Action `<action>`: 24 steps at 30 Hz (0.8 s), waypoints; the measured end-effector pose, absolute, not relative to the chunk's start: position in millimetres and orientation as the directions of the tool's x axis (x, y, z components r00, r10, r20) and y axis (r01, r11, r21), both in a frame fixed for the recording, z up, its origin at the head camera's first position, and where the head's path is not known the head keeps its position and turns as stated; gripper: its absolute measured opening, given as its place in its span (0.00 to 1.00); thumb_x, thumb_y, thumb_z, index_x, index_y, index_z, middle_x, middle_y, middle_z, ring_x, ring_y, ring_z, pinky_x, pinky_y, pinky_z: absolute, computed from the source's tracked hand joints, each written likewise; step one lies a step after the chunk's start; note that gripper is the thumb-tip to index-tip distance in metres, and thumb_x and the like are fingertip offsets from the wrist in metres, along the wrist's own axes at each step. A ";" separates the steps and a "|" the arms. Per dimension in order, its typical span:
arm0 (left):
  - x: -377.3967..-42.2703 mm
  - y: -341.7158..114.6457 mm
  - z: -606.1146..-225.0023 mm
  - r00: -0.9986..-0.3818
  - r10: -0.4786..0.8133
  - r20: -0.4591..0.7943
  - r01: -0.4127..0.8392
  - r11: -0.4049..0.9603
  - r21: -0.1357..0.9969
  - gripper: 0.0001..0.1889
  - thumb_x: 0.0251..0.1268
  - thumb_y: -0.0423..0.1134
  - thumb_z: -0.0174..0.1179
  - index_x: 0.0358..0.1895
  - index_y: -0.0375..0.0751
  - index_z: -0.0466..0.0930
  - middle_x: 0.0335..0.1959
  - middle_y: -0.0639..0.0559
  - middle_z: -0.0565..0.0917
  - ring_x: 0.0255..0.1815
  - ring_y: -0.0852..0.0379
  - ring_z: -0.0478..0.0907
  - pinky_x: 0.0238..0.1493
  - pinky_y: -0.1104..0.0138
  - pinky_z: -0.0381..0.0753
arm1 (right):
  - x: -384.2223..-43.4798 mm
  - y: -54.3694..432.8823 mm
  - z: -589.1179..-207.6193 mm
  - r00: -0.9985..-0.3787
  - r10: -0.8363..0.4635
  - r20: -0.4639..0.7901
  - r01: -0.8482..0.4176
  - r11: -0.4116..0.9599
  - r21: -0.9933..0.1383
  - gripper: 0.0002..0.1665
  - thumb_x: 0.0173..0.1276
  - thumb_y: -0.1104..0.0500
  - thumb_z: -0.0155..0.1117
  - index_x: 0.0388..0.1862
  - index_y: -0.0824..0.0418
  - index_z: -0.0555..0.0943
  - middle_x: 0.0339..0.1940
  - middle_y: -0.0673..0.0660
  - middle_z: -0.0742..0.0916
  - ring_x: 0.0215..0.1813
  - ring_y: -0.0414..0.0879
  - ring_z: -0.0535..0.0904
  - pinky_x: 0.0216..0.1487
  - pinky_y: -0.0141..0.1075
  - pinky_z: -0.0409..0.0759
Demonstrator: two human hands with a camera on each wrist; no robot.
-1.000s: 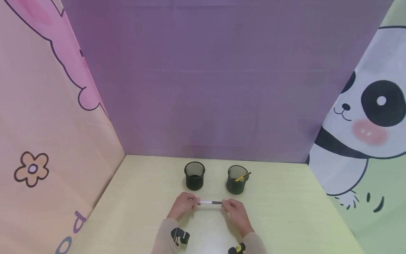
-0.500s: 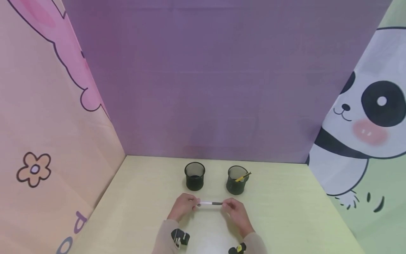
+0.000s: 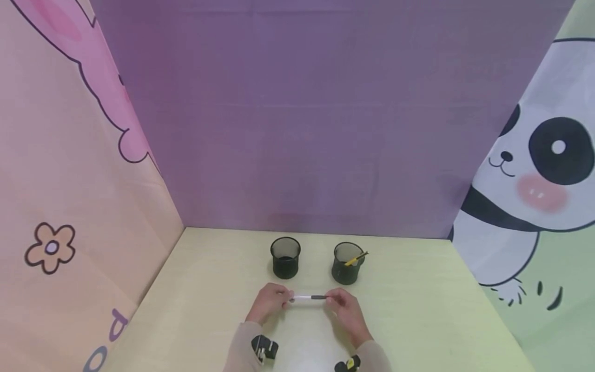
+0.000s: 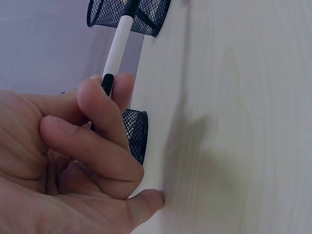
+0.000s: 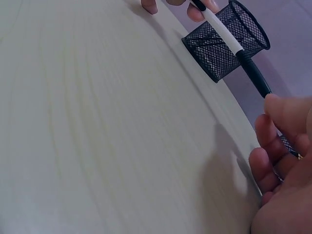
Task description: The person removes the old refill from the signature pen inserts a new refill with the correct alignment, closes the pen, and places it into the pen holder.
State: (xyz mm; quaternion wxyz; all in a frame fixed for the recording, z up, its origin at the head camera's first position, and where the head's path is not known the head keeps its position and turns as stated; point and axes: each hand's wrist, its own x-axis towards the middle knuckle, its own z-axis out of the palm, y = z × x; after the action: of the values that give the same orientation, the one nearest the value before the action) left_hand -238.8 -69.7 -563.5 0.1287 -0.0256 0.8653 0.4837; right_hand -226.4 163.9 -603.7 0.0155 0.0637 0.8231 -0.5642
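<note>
In the head view, the left hand (image 3: pixel 268 303) and right hand (image 3: pixel 346 312) hold a pen (image 3: pixel 304 297) above the table (image 3: pixel 214 294) (steadying it, seemingly), the left wrist showing one end pinched, the right wrist the other, so moving on likely calls for one grip releasing.

black-ended white pen (image 3: pixel 307 297), held level, midair

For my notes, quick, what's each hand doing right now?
Left hand: holding the white-and-black pen at one end.
Right hand: holding the same pen at its other end.
</note>
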 end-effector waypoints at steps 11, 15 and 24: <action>-237.8 -68.5 -562.6 -0.971 0.074 -0.229 -0.158 0.520 0.840 0.10 0.73 0.42 0.61 0.39 0.41 0.88 0.26 0.50 0.85 0.29 0.56 0.73 0.35 0.65 0.67 | -230.7 162.7 -600.3 -0.971 0.115 -0.208 0.237 0.426 -0.873 0.22 0.81 0.44 0.51 0.36 0.59 0.80 0.36 0.52 0.84 0.41 0.47 0.74 0.47 0.41 0.70; -237.9 -69.2 -563.6 -0.968 0.079 -0.239 -0.164 0.523 0.837 0.11 0.73 0.43 0.61 0.38 0.42 0.88 0.25 0.50 0.84 0.29 0.56 0.73 0.35 0.64 0.66 | -230.9 162.2 -602.4 -0.966 0.135 -0.221 0.258 0.446 -0.857 0.23 0.80 0.42 0.52 0.31 0.57 0.78 0.32 0.51 0.82 0.38 0.47 0.72 0.42 0.39 0.66; -235.8 -69.6 -560.8 -0.965 0.077 -0.252 -0.177 0.519 0.836 0.11 0.74 0.43 0.60 0.37 0.41 0.88 0.25 0.50 0.84 0.29 0.56 0.72 0.35 0.64 0.66 | -230.0 163.2 -601.0 -0.972 0.103 -0.212 0.236 0.455 -0.859 0.17 0.78 0.48 0.56 0.36 0.59 0.83 0.37 0.51 0.85 0.43 0.46 0.76 0.47 0.41 0.72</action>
State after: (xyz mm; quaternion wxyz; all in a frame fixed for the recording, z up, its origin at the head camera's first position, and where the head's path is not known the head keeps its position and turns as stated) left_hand -235.8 -69.6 -560.8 0.1298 -0.0292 0.8618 0.4895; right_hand -230.0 163.2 -601.0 0.0646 0.0998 0.8503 -0.5126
